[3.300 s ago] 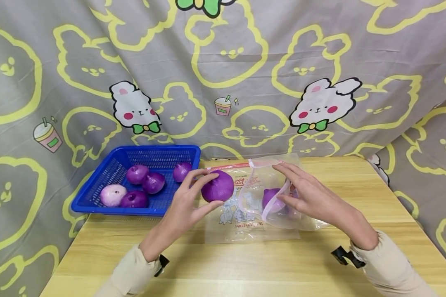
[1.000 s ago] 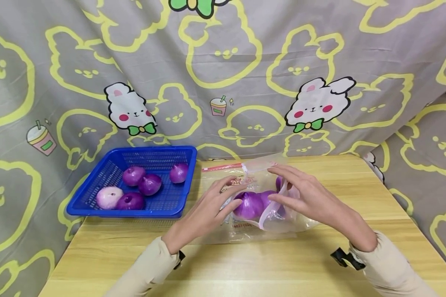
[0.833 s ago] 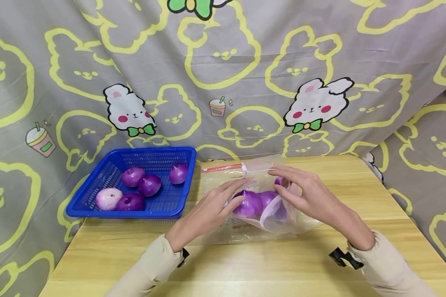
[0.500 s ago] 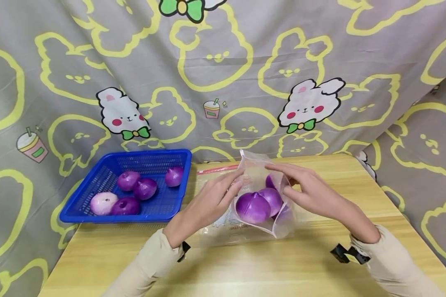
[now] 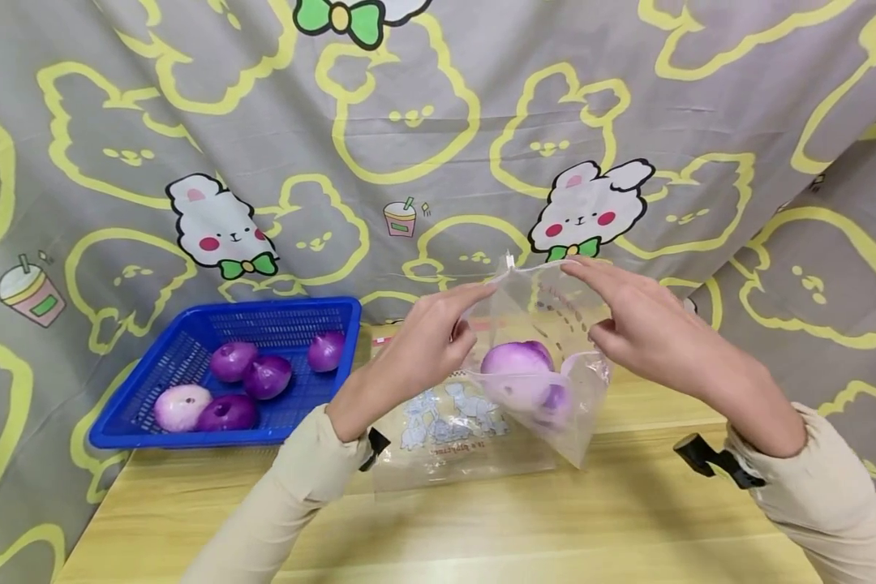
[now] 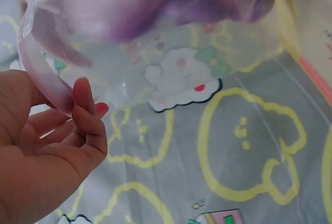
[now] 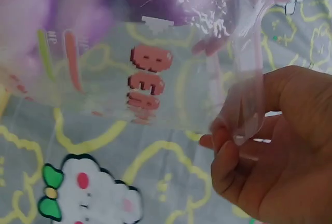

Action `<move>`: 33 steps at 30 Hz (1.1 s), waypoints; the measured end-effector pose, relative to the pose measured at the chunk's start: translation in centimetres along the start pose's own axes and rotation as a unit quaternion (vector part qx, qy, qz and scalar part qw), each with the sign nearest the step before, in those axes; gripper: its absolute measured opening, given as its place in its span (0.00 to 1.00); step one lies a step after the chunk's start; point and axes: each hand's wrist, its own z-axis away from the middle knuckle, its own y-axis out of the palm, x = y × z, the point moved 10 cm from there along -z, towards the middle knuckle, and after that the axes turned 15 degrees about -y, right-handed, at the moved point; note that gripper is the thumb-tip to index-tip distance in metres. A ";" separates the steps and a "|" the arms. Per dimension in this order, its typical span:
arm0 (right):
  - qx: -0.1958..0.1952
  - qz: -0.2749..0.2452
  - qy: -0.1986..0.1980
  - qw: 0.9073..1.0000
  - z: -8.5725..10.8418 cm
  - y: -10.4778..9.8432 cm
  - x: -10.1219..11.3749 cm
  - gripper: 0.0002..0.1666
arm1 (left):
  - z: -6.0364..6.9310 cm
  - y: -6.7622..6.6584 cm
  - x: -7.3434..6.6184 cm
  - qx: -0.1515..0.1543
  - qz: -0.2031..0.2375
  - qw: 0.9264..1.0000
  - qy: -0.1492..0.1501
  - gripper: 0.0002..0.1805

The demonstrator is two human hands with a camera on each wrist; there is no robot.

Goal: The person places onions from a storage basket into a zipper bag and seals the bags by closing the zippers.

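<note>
A clear zip bag (image 5: 540,304) hangs raised above the table with its mouth up. Purple onions (image 5: 518,361) lie inside it; how many is hard to tell through the plastic. My left hand (image 5: 427,341) pinches the left part of the rim, and the left wrist view shows thumb and fingers (image 6: 85,105) on the edge. On the opposite side, my right hand (image 5: 650,332) pinches the rim too, as its fingers (image 7: 225,162) show in the right wrist view. Red printed letters (image 7: 148,81) show on the bag there.
At the left stands a blue basket (image 5: 222,440) holding several purple onions (image 5: 266,377) and a paler one (image 5: 181,407). A flat printed zip bag (image 5: 453,462) lies on the wooden table (image 5: 482,527) below the raised bag. A patterned curtain (image 5: 438,162) hangs behind.
The left hand carried an onion from beside the basket into the bag and let go of it. Both hands then took the rim and lifted the bag with its onions off the table.
</note>
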 end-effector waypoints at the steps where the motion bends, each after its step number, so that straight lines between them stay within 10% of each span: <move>1: 0.000 0.009 0.003 1.000 0.0 -0.4 0.1 0.44 | -0.1 -0.1 -0.3 -0.001 -0.001 1.000 0.004 0.31; 18: -0.012 0.090 0.023 0.996 0.9 0.2 0.5 0.44 | 3.2 1.6 1.7 0.029 -0.041 0.999 -0.004 0.23; 33: 0.028 -0.044 0.002 0.999 0.0 6.9 0.3 0.41 | 11.0 1.0 9.1 0.030 -0.087 0.991 -0.093 0.22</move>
